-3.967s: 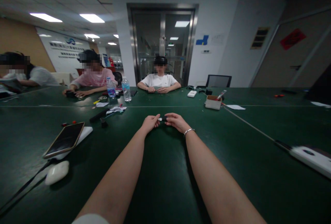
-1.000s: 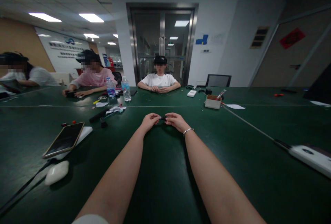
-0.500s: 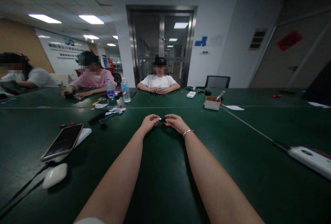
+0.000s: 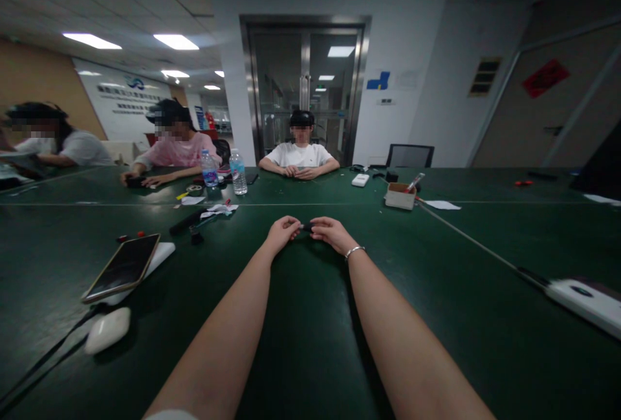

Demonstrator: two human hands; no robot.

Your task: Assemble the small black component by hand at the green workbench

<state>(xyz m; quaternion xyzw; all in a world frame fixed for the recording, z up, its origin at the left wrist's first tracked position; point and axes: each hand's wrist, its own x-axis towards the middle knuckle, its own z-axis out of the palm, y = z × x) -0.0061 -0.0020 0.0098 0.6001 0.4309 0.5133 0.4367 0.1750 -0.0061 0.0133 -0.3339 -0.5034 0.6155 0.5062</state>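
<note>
Both hands are stretched out in front of me over the green table, fingertips close together. Between them is a small black stick with a silver end, much like a USB flash drive. My left hand pinches its silver end between thumb and fingers. The black end sits in the pinched fingers of my right hand, which has a silver bracelet at the wrist. Fingers cover most of the stick, so its exact kind cannot be made out.
A phone on a white box and a white case lie at left. Bottles stand further back. A small open box and a white device with a cable are at right. A person in white sits opposite.
The view has shifted slightly, so everything sits a little lower and to the right. The silver end looks duller now. Both hands keep their pinch on the black stick.
</note>
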